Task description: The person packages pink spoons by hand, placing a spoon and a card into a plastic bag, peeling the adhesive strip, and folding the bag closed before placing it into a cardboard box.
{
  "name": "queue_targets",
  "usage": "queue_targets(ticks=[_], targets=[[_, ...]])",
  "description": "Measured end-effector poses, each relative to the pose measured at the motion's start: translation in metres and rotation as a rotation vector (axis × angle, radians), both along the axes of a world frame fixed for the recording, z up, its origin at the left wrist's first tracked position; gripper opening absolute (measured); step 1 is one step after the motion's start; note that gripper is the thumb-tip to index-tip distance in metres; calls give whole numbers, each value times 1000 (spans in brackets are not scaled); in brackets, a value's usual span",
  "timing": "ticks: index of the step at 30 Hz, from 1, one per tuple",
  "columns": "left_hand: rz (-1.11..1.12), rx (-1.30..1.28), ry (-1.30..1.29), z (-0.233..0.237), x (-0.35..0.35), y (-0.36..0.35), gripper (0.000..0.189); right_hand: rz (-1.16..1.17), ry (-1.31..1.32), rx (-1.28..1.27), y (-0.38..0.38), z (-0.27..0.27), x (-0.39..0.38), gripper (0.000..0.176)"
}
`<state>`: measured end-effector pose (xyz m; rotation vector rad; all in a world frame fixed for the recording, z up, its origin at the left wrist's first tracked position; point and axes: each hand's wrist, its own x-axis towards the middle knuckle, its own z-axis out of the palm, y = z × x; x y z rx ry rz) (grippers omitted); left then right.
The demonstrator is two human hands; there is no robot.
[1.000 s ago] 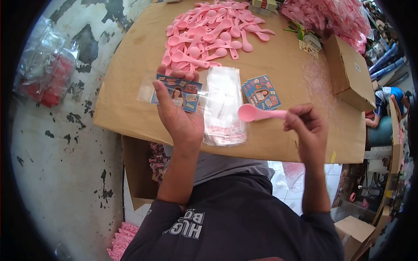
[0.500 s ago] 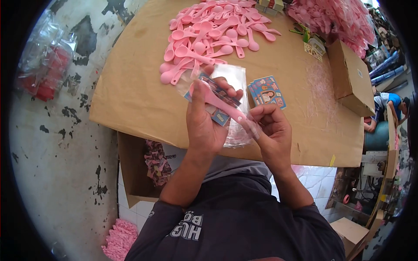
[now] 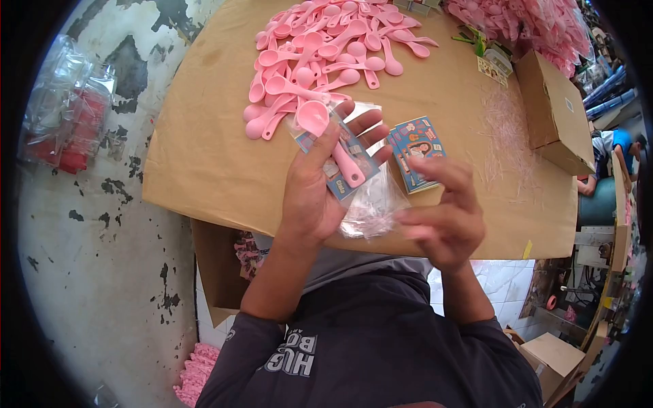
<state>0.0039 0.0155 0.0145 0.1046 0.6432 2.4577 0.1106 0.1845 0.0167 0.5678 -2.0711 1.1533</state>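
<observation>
My left hand (image 3: 314, 183) is turned palm up, with its thumb pressed on a pink spoon (image 3: 347, 165) that lies over a blue printed card (image 3: 338, 185) in a clear plastic bag (image 3: 388, 194). The spoon's bowl points to the upper left, and the bag's loose end trails to the lower right. Close to that end, my right hand (image 3: 449, 214) is apart from the spoon, fingers spread and smeared by motion, with nothing visible in it. Beneath the left hand lies a stack of clear bags (image 3: 364, 221). A stack of blue printed cards (image 3: 418, 153) sits to the right.
A heap of pink spoons (image 3: 326, 51) covers the table's far side. Bagged pink items (image 3: 524, 30) and a cardboard box (image 3: 554, 112) stand at the right. Thin plastic strips (image 3: 507, 146) lie near the box. Another person (image 3: 615, 153) is at far right.
My right hand has let go of the bag's end and drawn away to the right. The spoon now lies lower in the bag, its bowl showing above my left thumb.
</observation>
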Motion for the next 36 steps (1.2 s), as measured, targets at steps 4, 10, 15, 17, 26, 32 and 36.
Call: queue_targets(ticks=[4,10,15,17,26,32,36], targets=[[-158,15,-2,8,-1,1,51,-297,-135,82,8,0,-10,36],[-350,-13,-41,-5,6,4,52,-236,-89,296,-4,8,-14,43],[-219,-105,82,7,0,2,55,-88,-121,-183,7,16,-11,29],[-109,-220,356,9,-1,2,58,-92,-173,-249,8,14,-9,39],[-81,-569,513,10,17,3,47,-276,-412,-552,-10,5,-10,55],[33,-690,679,12,34,-1,53,-550,21,169,-1,22,-21,30],[55,-807,791,6,38,-7,57,-578,101,269,-10,20,-28,31]])
